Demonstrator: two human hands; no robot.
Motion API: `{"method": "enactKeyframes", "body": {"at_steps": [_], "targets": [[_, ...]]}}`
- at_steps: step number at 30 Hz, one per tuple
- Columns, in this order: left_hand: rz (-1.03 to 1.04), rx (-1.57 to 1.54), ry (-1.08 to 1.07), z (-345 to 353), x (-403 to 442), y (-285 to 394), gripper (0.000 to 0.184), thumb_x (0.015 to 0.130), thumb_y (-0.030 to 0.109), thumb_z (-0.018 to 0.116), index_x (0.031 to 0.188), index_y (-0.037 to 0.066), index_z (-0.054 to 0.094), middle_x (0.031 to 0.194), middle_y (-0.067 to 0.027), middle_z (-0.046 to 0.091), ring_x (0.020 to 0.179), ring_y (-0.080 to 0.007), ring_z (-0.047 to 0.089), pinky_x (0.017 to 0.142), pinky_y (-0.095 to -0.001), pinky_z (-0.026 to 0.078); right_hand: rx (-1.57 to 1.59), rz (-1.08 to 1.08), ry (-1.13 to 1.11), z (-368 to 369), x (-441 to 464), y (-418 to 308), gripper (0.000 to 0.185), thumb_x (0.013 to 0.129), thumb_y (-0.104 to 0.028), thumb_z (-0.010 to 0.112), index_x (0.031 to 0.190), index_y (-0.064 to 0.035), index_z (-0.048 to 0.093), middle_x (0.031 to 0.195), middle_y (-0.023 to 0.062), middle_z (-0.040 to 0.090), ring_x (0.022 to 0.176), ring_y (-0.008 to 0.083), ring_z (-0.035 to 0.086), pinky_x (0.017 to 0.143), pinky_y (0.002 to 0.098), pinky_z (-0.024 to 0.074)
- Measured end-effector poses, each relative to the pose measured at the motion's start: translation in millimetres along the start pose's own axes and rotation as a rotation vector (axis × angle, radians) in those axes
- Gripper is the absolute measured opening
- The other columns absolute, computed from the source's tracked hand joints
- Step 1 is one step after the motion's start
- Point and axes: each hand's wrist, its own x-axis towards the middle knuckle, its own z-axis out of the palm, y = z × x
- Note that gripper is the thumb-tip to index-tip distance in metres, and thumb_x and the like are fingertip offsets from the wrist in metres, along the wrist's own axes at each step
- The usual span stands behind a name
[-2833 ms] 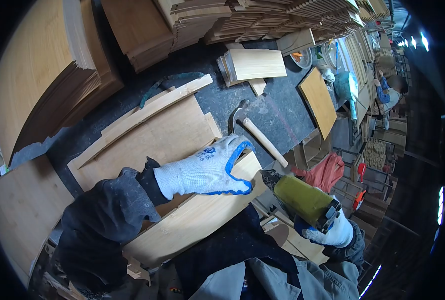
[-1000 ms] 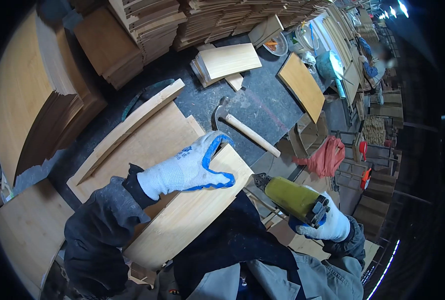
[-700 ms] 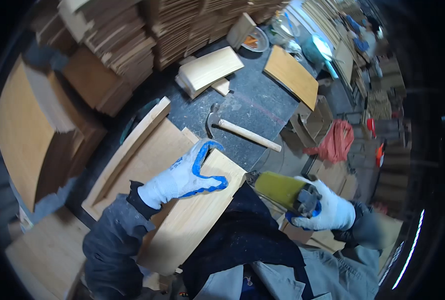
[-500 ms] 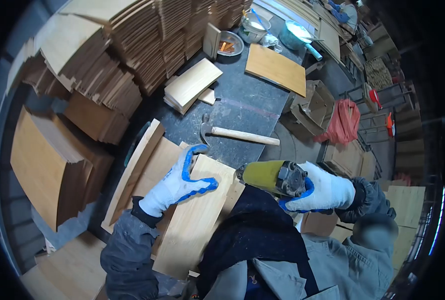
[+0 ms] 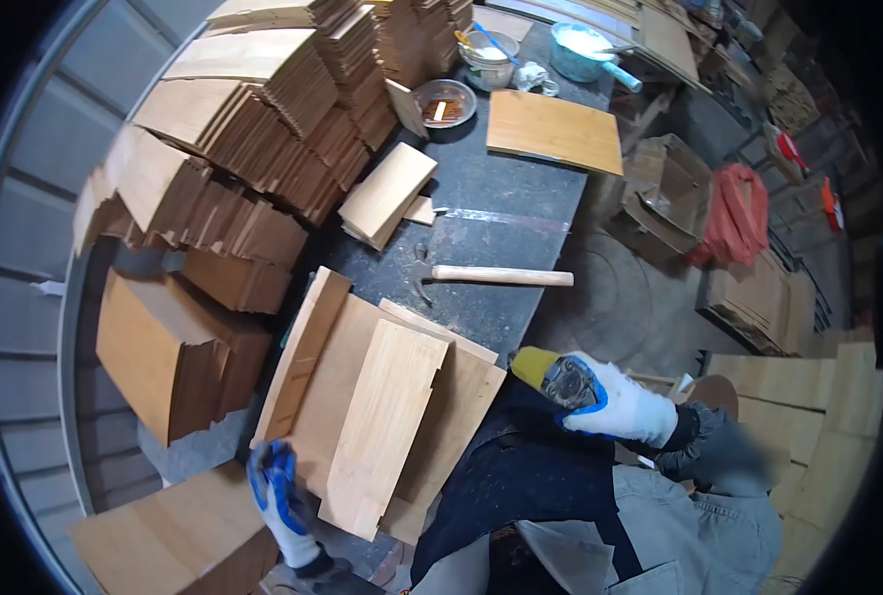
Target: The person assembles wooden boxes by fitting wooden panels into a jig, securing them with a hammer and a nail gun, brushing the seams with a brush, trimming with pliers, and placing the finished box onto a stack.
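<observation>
My right hand (image 5: 625, 402), in a white and blue glove, grips a yellow-green power tool (image 5: 540, 367) with a dark grey end. Its working tip points left and its exact kind is not clear. My left hand (image 5: 281, 496), gloved alike, is off the wood at the lower left corner of a wooden assembly, holding nothing, its fingers loosely bent and apart. That assembly has a wide base panel (image 5: 448, 436), an upright side board (image 5: 300, 347) on the left, and a pale notched board (image 5: 382, 421) lying over it. Beyond it lies a claw hammer (image 5: 501, 277) with a wooden handle.
Tall stacks of thin wooden panels (image 5: 253, 109) line the left. On the dark table (image 5: 501, 233) are small boards (image 5: 390, 193), an orange-brown panel (image 5: 555, 131), a metal bowl (image 5: 446, 103), a white bucket (image 5: 488, 69) and a teal dipper (image 5: 580, 55). A cardboard box (image 5: 659, 203) and red bag (image 5: 739, 213) sit right.
My left hand has let go of the pale notched board and moved down and left. My right hand has drawn the power tool away from the wood, rightward. The view has shifted.
</observation>
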Motion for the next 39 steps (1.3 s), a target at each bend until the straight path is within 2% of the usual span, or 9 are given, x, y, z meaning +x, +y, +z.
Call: {"method": "enactKeyframes", "body": {"at_steps": [8,14,20,27,31,34,35,37,39], "targets": [[0.005,0.178,0.178,29.6,-136.8,-49.5,0.090,0.083,0.008,0.071,0.162,0.002,0.029,0.158,-0.0159,0.043,0.145,-0.0256,0.043,0.121,-0.0390,0.034,-0.279,-0.132,-0.523,-24.6,37.0,22.8,0.065,0.090,-0.029,0.069,0.142,-0.0001,0.045,0.110,0.0255,0.072,0.102,0.0422,0.071,0.093,0.0443,0.0546],[-0.141,0.610,0.101,40.2,-155.8,-37.3,0.101,0.078,0.000,0.071,0.165,0.003,0.020,0.158,-0.0148,0.043,0.137,-0.0222,0.049,0.112,-0.0334,0.040,-0.556,-0.420,-0.550,5.7,63.0,72.8,0.067,0.092,-0.031,0.063,0.143,0.0076,0.042,0.105,0.0247,0.071,0.087,0.0410,0.071,0.078,0.0466,0.0560],[-0.313,0.463,0.242,38.8,-165.5,-47.3,0.090,0.081,-0.001,0.074,0.160,0.002,0.030,0.141,-0.0130,0.055,0.115,-0.0210,0.059,0.096,-0.0320,0.050,-0.586,-0.588,-0.450,21.4,68.1,98.9,0.062,0.092,-0.027,0.058,0.137,0.0149,0.046,0.088,0.0224,0.069,0.065,0.0340,0.068,0.057,0.0478,0.0526],[-0.455,0.647,0.339,19.8,-167.1,-60.0,0.066,0.088,0.002,0.075,0.147,-0.001,0.047,0.119,-0.0074,0.063,0.101,-0.0195,0.060,0.084,-0.0300,0.052,-0.584,-0.672,-0.326,30.6,71.6,128.0,0.058,0.089,-0.022,0.058,0.131,0.0163,0.050,0.075,0.0196,0.068,0.062,0.0321,0.069,0.054,0.0457,0.0513],[-0.335,0.814,0.252,-22.3,-167.1,-80.9,0.060,0.089,0.006,0.077,0.144,0.000,0.053,0.116,-0.0061,0.063,0.101,-0.0195,0.060,0.084,-0.0303,0.052,-0.577,-0.618,-0.382,27.7,76.0,122.0,0.058,0.087,-0.022,0.058,0.130,0.0172,0.050,0.075,0.0213,0.069,0.064,0.0336,0.070,0.056,0.0464,0.0519],[0.413,1.654,-0.309,-51.0,-168.9,-93.9,0.066,0.088,0.003,0.077,0.148,0.002,0.048,0.121,-0.0069,0.061,0.102,-0.0193,0.060,0.084,-0.0314,0.053,-0.580,-0.541,-0.456,21.8,77.0,110.1,0.061,0.088,-0.023,0.059,0.131,0.0177,0.048,0.078,0.0229,0.069,0.068,0.0355,0.070,0.059,0.0476,0.0526],[0.403,1.646,-0.282,-23.4,-167.4,-89.0,0.066,0.088,0.003,0.077,0.148,0.002,0.048,0.121,-0.0069,0.061,0.102,-0.0193,0.060,0.084,-0.0314,0.053,-0.577,-0.499,-0.487,20.4,76.9,105.0,0.062,0.088,-0.023,0.059,0.132,0.0180,0.047,0.080,0.0237,0.070,0.070,0.0365,0.071,0.062,0.0482,0.0529],[-0.336,0.491,0.341,41.3,-152.1,-84.0,0.083,0.086,0.002,0.078,0.157,0.004,0.035,0.129,-0.0098,0.059,0.108,-0.0198,0.060,0.087,-0.0326,0.055,-0.610,-0.476,-0.550,24.2,76.8,98.5,0.063,0.088,-0.024,0.059,0.133,0.0183,0.046,0.082,0.0245,0.070,0.073,0.0376,0.071,0.064,0.0488,0.0532],[-0.332,0.391,0.289,62.6,-147.8,-86.9,0.100,0.084,0.001,0.080,0.163,0.006,0.020,0.140,-0.0130,0.052,0.114,-0.0192,0.059,0.090,-0.0311,0.057,-0.608,-0.431,-0.513,28.4,75.4,97.4,0.067,0.088,-0.026,0.062,0.137,0.0157,0.044,0.084,0.0246,0.071,0.078,0.0387,0.071,0.070,0.0485,0.0543]]}}
